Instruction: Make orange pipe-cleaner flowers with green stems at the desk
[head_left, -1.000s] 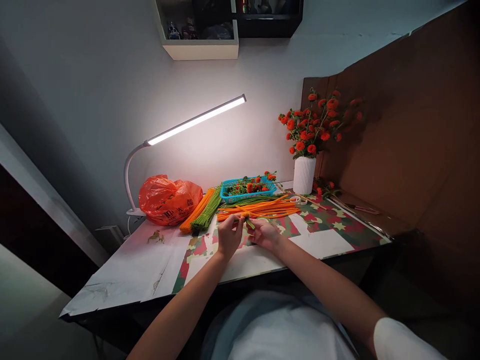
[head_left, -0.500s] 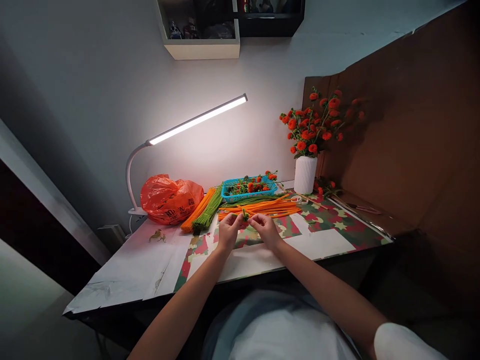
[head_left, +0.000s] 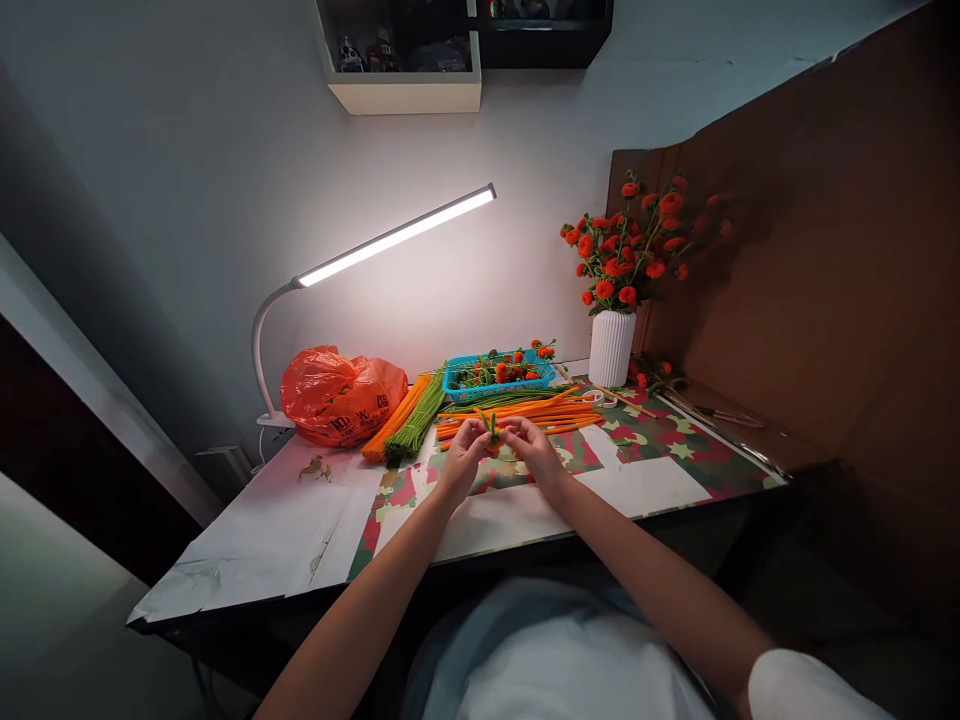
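Between my two hands, above the front middle of the table, is a small green pipe-cleaner piece [head_left: 493,426] with short ends sticking up. My left hand [head_left: 463,458] pinches it from the left, thumb and fingers together. From the right, my right hand [head_left: 531,449] closes its fingertips on the same piece; part of it is hidden by the fingers. Just behind the hands lie loose orange pipe cleaners [head_left: 559,411]. To the left rest a bundle of green pipe cleaners [head_left: 417,420] and a bundle of orange pipe cleaners [head_left: 397,418].
A blue basket [head_left: 459,393] holds orange flowers with green stems. A white ribbed vase [head_left: 612,348] of orange flowers stands back right, near white tape [head_left: 593,397] and pliers [head_left: 729,415]. An orange plastic bag [head_left: 341,395] sits left, beside a lit clamp lamp [head_left: 397,238].
Green ends now stand up more visibly between my fingers. My hands have shifted only slightly, and the fingers have moved around the piece. The camera view has tilted a little.
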